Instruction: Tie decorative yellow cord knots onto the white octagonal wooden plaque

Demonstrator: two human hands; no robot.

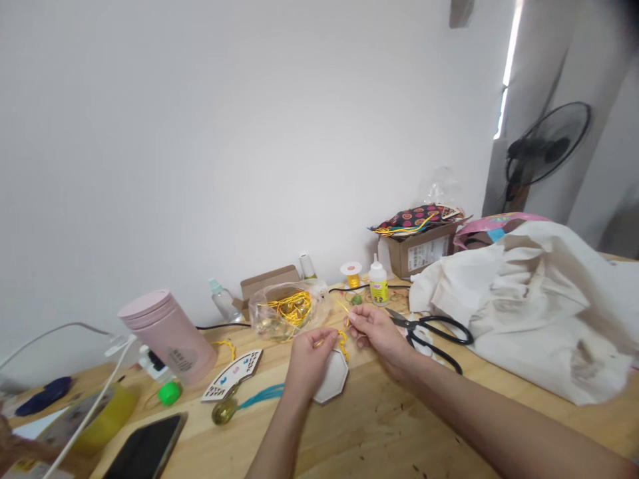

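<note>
Seated view, looking forward and down at a pale pine worktop [379, 426]. The left hand [309, 356] and right hand [377, 336] are raised just above the surface and close together, each pinching the yellow-gold knotted cord [342, 342] between thumb and fingertips; the cord hangs in a short twisted length between them. Directly beneath the hands lies a white octagonal plaque [332, 380], touching the worktop. Behind the hands sits a clear plastic bag [287, 311] holding loose gold cord and small gold pieces. Further back, near the wall, stand a white spool of gold thread [351, 274] and a white glue bottle with a yellow label [378, 285]. To the right of the right hand lie black-handled scissors [429, 336], beside a crumpled off-white cloth bag [529, 313]. To the left of the hands are a fan-shaped white cutout panel [232, 376], a teal tassel with a round olive-gold bead [254, 399], a pink cylindrical canister [167, 336], a green bottle cap [170, 393] and a black smartphone [147, 447]. At the back right, a cardboard box [419, 251] carries patterned dark fabric [412, 218].
</note>
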